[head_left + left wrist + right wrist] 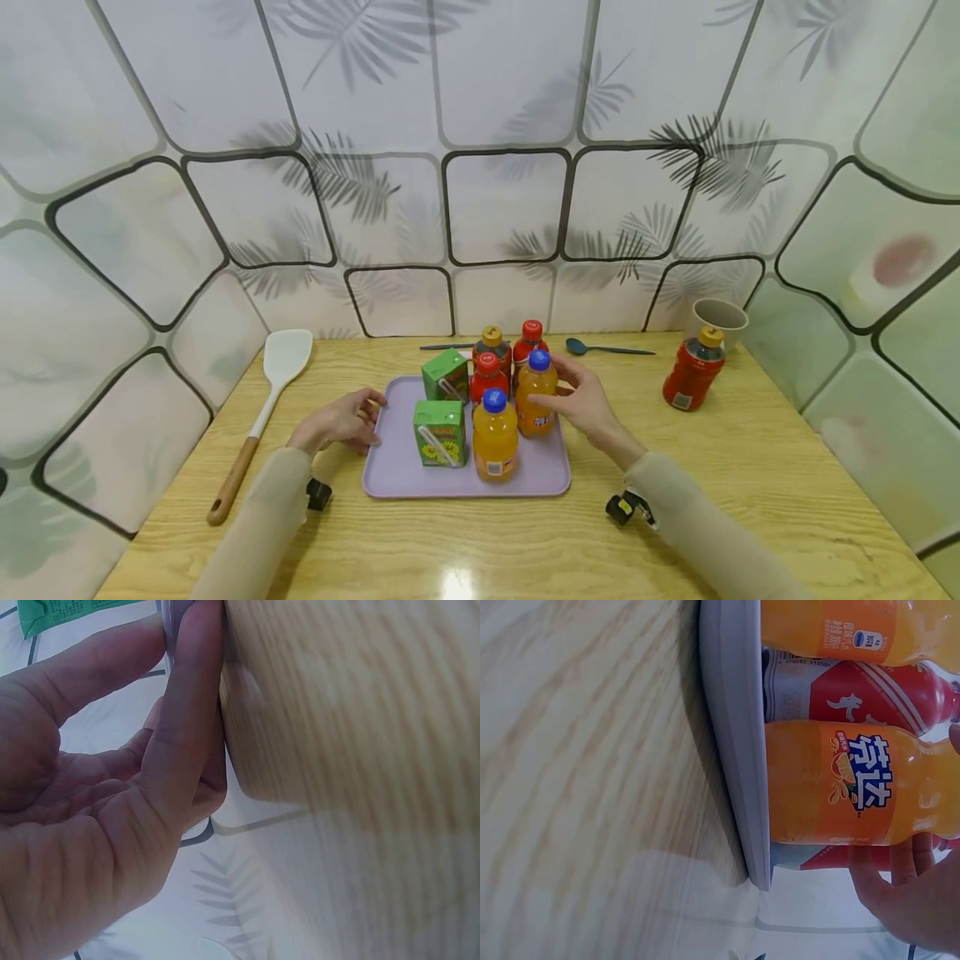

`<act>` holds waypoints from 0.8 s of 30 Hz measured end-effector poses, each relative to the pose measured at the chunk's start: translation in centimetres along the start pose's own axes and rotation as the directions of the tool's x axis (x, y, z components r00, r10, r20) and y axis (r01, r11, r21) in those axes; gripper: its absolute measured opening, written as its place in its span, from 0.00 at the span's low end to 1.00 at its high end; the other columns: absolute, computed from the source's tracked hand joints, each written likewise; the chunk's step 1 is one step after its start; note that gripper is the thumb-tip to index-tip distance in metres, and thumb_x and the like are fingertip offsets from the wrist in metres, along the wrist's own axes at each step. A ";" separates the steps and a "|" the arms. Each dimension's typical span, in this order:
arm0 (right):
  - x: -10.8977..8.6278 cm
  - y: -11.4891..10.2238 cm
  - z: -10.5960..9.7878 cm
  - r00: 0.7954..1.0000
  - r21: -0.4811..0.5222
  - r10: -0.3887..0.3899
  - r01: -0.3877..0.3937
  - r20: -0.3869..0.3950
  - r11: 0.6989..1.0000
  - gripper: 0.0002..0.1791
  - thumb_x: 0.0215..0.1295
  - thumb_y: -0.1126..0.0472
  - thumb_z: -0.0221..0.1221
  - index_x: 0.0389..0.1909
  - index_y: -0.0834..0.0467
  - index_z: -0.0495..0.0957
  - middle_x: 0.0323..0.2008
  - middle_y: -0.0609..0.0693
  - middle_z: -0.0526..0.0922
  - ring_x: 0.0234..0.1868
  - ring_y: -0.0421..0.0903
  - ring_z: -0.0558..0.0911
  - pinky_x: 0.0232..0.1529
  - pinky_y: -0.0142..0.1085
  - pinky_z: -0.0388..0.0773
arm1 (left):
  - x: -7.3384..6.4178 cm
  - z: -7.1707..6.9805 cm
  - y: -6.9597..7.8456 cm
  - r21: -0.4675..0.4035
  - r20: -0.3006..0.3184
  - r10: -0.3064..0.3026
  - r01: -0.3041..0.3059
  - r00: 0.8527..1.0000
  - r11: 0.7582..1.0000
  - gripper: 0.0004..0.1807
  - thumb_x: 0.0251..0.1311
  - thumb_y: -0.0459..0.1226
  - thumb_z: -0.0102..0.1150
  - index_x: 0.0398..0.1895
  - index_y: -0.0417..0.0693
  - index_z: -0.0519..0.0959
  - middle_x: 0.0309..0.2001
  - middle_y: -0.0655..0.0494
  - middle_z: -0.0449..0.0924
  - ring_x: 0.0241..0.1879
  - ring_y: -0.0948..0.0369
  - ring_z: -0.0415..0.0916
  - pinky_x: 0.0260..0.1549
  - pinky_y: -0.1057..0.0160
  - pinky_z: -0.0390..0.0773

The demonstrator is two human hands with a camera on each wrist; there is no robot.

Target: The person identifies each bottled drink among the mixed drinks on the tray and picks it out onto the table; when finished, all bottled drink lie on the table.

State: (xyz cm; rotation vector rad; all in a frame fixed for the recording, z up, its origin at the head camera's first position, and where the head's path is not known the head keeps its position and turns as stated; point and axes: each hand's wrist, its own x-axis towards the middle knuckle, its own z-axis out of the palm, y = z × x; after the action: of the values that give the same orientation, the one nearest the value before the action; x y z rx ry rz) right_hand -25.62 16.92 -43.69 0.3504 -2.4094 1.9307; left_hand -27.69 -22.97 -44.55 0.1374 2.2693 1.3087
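Orange Fanta bottle (832,787) stands on the lilac tray (405,482), right side, right hand (585,406) gripping it, thumb against fingers; left hand (341,420), tips partly hidden, seems to pinch the tray's left rim.

I see a beige left sleeve (258,517) at lower left, a matching right sleeve (701,521) at lower right, each with a small black camera (318,494).

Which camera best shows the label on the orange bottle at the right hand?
The right wrist view: the orange bottle is close, its label large and nearly straight-on, mostly clear of the right hand. The head view shows the label only small; the left wrist view, not at all.
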 end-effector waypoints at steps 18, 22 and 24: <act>-0.7 -1.0 -1.7 0.999 0.014 -0.045 0.046 -0.028 0.999 0.39 0.55 0.64 0.70 0.69 0.58 0.68 0.63 0.59 0.74 0.56 0.44 0.77 0.56 0.33 0.79 | 0.2 -0.1 -0.3 -0.025 0.001 0.027 -0.027 1.000 0.999 0.35 0.46 0.17 0.64 0.59 0.34 0.63 0.41 0.46 0.63 0.32 0.57 0.73 0.30 0.59 0.87; -0.8 -1.2 -2.3 0.997 0.017 -0.066 0.067 -0.029 0.998 0.38 0.54 0.64 0.71 0.67 0.58 0.70 0.60 0.58 0.77 0.53 0.36 0.78 0.53 0.29 0.80 | 0.2 -0.1 -0.4 -0.027 0.000 0.024 -0.024 1.000 0.999 0.35 0.46 0.17 0.64 0.59 0.34 0.63 0.41 0.46 0.63 0.32 0.57 0.73 0.30 0.59 0.87; -0.9 -1.3 -2.7 0.997 0.003 -0.073 0.073 -0.035 0.997 0.38 0.54 0.64 0.71 0.67 0.58 0.70 0.60 0.56 0.78 0.52 0.34 0.78 0.52 0.28 0.79 | 0.2 -0.1 -0.4 -0.026 -0.001 0.023 -0.023 1.000 0.999 0.35 0.46 0.17 0.64 0.59 0.34 0.63 0.41 0.46 0.63 0.32 0.57 0.73 0.30 0.59 0.87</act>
State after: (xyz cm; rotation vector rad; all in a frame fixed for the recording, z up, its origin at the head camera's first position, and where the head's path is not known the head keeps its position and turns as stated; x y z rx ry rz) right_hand -24.80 19.39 -42.00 0.3958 -2.3368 1.8956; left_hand -27.84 -23.13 -44.92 0.1548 2.2568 1.3494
